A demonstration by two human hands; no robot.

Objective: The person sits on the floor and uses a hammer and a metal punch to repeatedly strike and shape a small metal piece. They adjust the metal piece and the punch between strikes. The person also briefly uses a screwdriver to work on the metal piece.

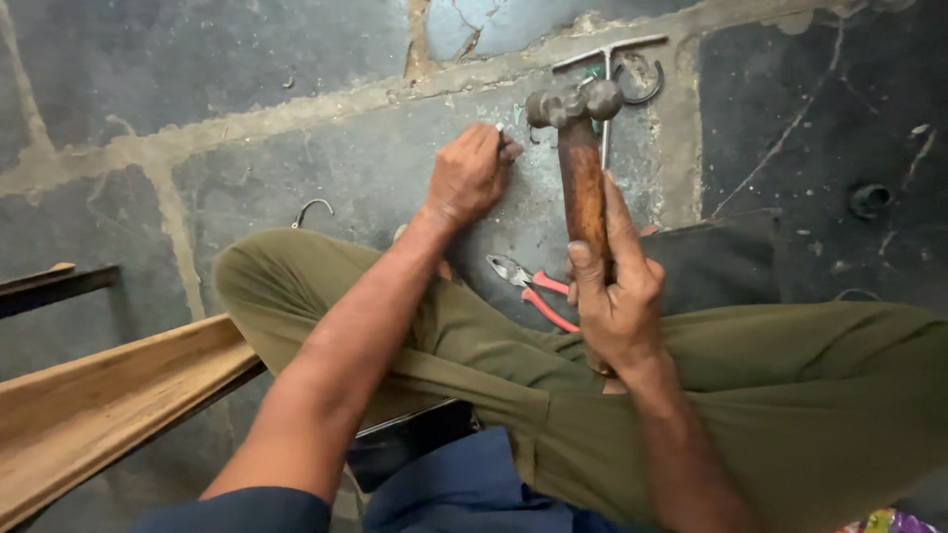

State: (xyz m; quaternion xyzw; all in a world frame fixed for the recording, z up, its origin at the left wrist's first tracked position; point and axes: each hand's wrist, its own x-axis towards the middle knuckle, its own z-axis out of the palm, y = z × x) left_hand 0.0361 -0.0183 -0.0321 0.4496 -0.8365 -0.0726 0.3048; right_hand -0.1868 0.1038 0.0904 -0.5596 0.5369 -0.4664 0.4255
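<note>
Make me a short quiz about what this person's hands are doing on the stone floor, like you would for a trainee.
1. True or false: the right hand holds a hammer by its wooden handle, head raised above the floor.
2. Which tool lies on the floor between the two hands? A) a saw B) red-handled pliers C) a paintbrush
3. Fill in: the left hand pinches something small against the ______.

Key
1. True; the fingers wrap the handle and the metal head points away from the body.
2. B.
3. Floor; the pinched thing is too small to identify.
</note>
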